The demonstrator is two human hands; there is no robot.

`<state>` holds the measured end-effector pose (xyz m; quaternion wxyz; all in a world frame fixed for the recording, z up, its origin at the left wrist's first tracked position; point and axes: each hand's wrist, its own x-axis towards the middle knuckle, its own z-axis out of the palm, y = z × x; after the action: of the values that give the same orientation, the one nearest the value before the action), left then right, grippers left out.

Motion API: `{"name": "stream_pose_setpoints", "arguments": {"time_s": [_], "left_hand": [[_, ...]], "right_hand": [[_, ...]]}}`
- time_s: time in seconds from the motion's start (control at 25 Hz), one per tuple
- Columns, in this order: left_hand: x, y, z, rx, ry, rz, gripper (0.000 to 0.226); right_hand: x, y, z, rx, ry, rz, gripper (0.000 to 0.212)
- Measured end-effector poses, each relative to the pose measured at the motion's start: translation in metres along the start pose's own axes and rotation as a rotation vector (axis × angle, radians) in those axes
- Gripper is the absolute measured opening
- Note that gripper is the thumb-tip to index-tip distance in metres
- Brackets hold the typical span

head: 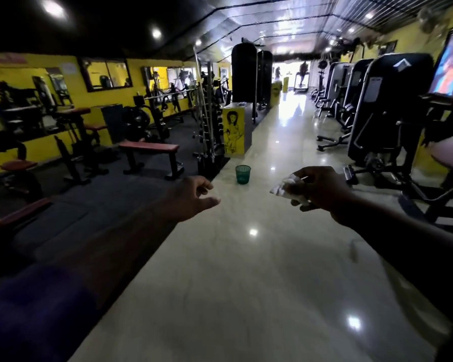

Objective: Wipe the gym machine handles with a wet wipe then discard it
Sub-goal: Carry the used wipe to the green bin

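A green mesh bin stands upright on the pale glossy floor, beyond the gripping hand and to its left, well apart from it. Its open mouth faces up, and what lies inside is too small and dim to tell.

The right hand holds the wet wipe in the air, with its fingers and thumb curled round the bunched white sheet. The wipe sticks out of the grip on the thumb side. Its loose corner points left, toward the left hand, and its long axis runs roughly sideways across the view. The left hand hangs level with the grip and well apart from it, holding nothing, its fingers loosely curled and spread. A black weight machine stands behind the grip, to its right.
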<state>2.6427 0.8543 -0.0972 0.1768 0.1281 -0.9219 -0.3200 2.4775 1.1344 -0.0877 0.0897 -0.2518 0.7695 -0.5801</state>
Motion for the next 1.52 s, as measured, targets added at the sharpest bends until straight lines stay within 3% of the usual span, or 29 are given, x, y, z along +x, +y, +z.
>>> {"name": "stream_pose_setpoints", "arguments": {"time_s": [0.24, 0.52, 0.84, 1.04, 1.28, 1.52], "left_hand": [[0.256, -0.049, 0.041, 0.113, -0.062, 0.117, 0.051], [0.529, -0.128, 0.055, 0.007, 0.034, 0.03, 0.043], [0.843, -0.26, 0.065, 0.044, -0.019, 0.092, 0.046], [1.054, -0.289, 0.076, 0.027, -0.054, 0.127, 0.048], [1.279, -0.345, 0.16, 0.053, -0.118, 0.141, 0.062], [1.481, -0.423, 0.225, 0.035, -0.169, 0.01, 0.051]], "right_hand": [[0.227, 0.058, -0.006, 0.03, 0.057, -0.053, 0.042], [0.533, 0.087, 0.021, 0.114, 0.093, 0.025, 0.013], [0.857, 0.133, 0.072, 0.026, 0.094, 0.024, 0.013], [1.035, 0.152, 0.06, 0.044, 0.133, 0.096, 0.013], [1.238, 0.232, 0.04, 0.083, 0.132, 0.107, 0.02], [1.478, 0.317, 0.044, 0.08, 0.054, 0.2, 0.016]]}}
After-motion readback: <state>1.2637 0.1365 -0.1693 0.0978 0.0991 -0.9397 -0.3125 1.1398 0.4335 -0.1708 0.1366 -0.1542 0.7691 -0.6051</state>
